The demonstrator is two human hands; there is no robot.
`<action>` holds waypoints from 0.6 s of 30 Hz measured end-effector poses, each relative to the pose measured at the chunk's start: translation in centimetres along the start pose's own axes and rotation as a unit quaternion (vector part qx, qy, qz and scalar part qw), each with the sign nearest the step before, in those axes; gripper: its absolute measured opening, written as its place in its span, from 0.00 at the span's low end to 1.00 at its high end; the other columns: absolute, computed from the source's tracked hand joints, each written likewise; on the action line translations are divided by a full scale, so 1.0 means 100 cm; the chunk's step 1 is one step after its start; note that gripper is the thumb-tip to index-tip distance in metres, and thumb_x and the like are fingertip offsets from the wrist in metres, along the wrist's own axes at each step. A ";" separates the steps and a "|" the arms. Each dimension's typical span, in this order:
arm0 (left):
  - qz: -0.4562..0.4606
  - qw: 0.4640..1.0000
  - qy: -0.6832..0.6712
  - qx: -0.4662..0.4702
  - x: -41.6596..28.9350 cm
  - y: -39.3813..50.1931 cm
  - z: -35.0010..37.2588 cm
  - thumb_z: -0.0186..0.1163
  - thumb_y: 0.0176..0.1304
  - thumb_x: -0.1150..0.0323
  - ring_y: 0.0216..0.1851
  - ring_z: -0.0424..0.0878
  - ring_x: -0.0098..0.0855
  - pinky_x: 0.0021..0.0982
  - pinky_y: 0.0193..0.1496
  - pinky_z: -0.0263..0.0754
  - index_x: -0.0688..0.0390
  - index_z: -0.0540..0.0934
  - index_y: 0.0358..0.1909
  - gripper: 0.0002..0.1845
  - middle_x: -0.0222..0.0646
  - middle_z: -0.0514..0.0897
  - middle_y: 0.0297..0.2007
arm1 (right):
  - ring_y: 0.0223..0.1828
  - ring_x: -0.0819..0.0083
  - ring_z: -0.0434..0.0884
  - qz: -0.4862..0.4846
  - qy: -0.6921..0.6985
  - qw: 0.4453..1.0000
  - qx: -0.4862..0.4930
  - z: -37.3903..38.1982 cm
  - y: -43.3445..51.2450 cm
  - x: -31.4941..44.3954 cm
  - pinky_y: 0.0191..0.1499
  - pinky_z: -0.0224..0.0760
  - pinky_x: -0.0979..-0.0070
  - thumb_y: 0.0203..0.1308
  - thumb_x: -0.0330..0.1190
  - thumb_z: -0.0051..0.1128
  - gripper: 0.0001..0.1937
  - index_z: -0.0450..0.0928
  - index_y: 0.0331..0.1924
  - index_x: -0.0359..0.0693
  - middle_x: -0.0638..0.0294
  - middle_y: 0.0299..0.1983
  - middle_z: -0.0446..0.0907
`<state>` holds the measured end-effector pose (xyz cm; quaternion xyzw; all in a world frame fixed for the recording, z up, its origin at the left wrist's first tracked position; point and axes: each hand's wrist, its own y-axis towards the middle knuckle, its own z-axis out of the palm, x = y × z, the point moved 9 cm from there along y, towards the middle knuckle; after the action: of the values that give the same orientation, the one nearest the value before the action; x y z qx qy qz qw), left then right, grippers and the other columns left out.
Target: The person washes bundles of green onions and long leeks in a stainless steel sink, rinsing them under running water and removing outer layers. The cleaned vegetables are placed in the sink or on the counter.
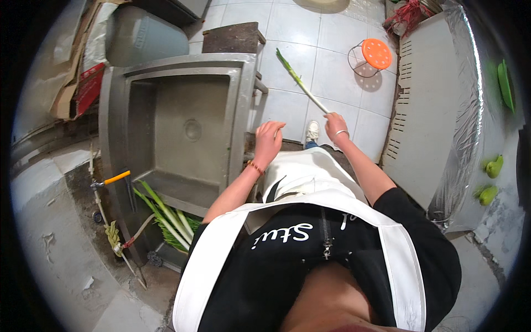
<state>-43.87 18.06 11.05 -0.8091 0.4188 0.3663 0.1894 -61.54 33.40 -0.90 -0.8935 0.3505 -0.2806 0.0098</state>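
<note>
My right hand (335, 127), with a bracelet at the wrist, grips a long scallion (306, 91) near its white end. The green tip points away from me, over the tiled floor. My left hand (269, 140) is raised beside the right rim of the stainless steel sink (239, 124). Its fingers are loosely bent and slightly apart, and nothing shows in them. More scallions (172, 220) lie over feathery greens (168, 237) in the sink's near section, partly hidden by my left arm.
A tap with a yellow lever (117, 177) stands at the sink's left. Beyond the sink are a plastic bin (151, 37) and a wooden stool (230, 38). An orange stool (376, 54) stands ahead right, beside a long pale cabinet (419, 103). Two green pears (494, 167) lie far right.
</note>
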 end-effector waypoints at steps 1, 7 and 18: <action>0.013 1.000 -0.018 0.014 0.003 0.016 0.024 0.51 0.57 0.76 0.45 0.76 0.36 0.34 0.53 0.65 0.60 0.79 0.39 0.11 0.35 0.81 0.39 | 0.47 0.56 0.74 0.052 -0.001 0.998 0.020 0.001 -0.003 -0.035 0.51 0.67 0.63 0.52 0.24 0.49 0.11 0.78 0.40 0.40 0.53 0.42 0.77; -0.209 0.972 -0.101 0.035 0.133 0.089 0.171 0.50 0.58 0.71 0.41 0.80 0.40 0.38 0.45 0.71 0.59 0.82 0.34 0.10 0.38 0.83 0.37 | 0.46 0.53 0.76 0.264 0.046 0.960 0.077 0.043 -0.066 -0.202 0.51 0.69 0.64 0.55 0.28 0.49 0.12 0.78 0.43 0.38 0.50 0.42 0.78; -0.381 0.912 -0.066 0.137 0.386 0.165 0.431 0.55 0.56 0.61 0.49 0.76 0.48 0.39 0.53 0.70 0.67 0.72 0.49 0.23 0.54 0.78 0.45 | 0.39 0.79 0.78 0.611 0.336 0.709 -0.108 0.170 -0.152 -0.345 0.42 0.71 0.81 0.59 0.27 0.54 0.10 0.76 0.45 0.37 0.64 0.40 0.80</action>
<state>-61.33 14.12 -46.40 -0.8471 0.1111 0.2578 0.4513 -64.09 63.63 -29.05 -0.3258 0.8277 -0.4555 -0.0362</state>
